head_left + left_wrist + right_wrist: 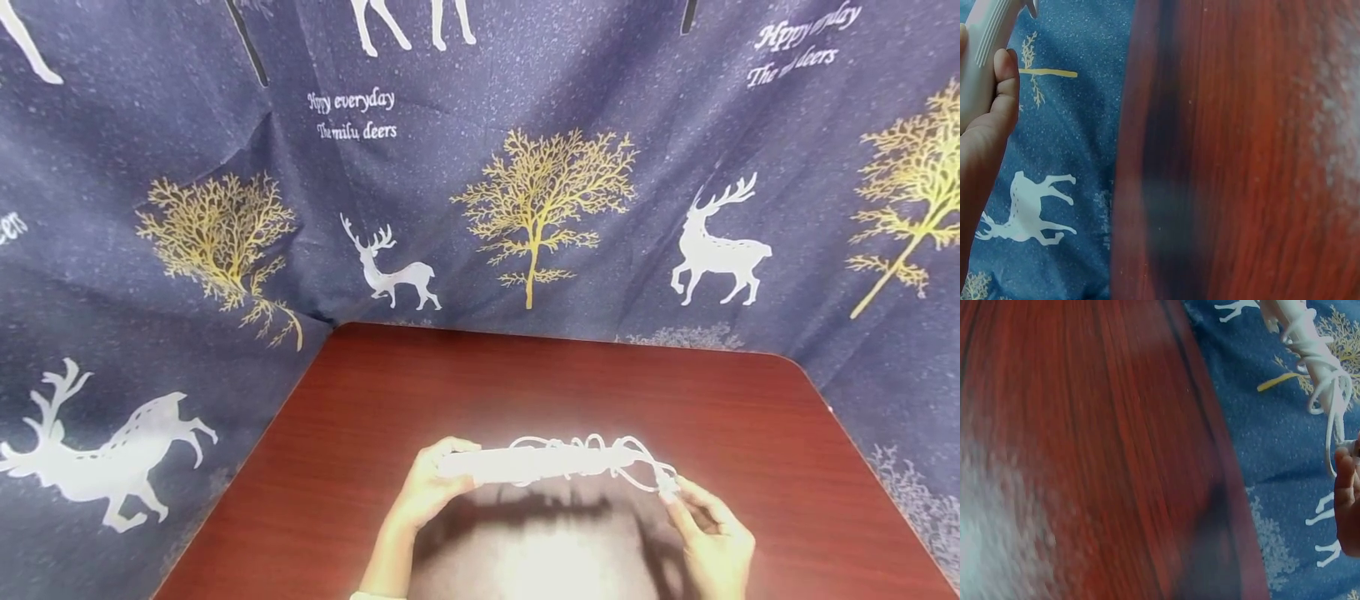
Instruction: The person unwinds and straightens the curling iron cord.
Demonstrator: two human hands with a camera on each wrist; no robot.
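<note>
Hovering above the table (555, 375), the white bar (536, 464) clears both edges (250, 454).

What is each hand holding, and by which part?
The left hand grips a long white device by its cord-free end; the right hand pinches the white cord wound around it, apparently by its plug.

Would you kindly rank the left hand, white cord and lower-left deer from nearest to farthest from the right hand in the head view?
1. White cord: pinched by the right hand.
2. Left hand: to the left, gripping the white bar.
3. Lower-left deer: far left, on the cloth.
</note>
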